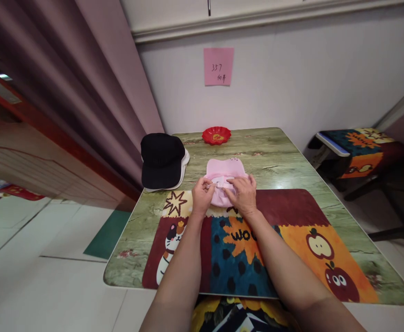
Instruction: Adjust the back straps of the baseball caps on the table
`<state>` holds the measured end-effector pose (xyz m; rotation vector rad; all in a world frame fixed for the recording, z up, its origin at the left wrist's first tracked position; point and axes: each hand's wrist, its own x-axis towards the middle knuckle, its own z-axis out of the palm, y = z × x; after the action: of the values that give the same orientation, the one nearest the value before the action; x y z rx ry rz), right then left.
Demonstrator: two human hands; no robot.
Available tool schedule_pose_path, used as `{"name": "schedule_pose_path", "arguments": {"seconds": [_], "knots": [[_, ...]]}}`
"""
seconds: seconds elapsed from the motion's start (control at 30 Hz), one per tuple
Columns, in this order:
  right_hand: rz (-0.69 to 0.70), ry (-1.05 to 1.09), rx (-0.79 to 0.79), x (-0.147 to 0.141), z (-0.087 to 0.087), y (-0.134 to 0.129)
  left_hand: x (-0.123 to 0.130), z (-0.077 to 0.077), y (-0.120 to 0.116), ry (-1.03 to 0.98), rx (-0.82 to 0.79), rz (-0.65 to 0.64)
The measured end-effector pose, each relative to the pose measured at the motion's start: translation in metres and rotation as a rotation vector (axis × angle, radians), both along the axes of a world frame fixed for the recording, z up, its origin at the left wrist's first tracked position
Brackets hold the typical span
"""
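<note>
Pinching pink cap [224,167] near its strap [219,185]: left hand [201,196]. Right hand [245,193] bent over it, grip unclear. Cap straddles far edge of patterned mat [288,205] on tabletop [274,159]. Slack left fingers could let strap slip.

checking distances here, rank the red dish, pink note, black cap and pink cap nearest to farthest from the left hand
From the left hand:
1. pink cap, in its fingers
2. black cap, to its left
3. red dish, far side of table
4. pink note, on the wall
</note>
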<state>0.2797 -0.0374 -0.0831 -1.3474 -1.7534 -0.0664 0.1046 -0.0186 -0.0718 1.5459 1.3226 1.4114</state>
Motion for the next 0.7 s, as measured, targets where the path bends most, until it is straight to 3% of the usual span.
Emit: {"name": "schedule_pose_path", "arguments": {"seconds": [0.17,0.3,0.4,0.6,0.7], "knots": [[-0.002,0.031,0.012,0.004,0.005,-0.001,-0.002,-0.003,0.003,0.071,0.042,0.043],[-0.011,0.114,0.003,0.011,0.006,0.000,-0.007,-0.001,0.003,0.220,0.183,0.237],[-0.061,0.217,-0.020,0.023,0.001,0.005,-0.014,0.002,0.003,0.292,0.256,0.309],[-0.199,0.448,-0.027,0.056,-0.017,0.021,-0.025,-0.002,0.008,0.338,0.215,0.155],[-0.202,0.378,-0.048,0.066,-0.020,0.024,-0.028,-0.005,0.009,0.375,0.167,0.039]]}}
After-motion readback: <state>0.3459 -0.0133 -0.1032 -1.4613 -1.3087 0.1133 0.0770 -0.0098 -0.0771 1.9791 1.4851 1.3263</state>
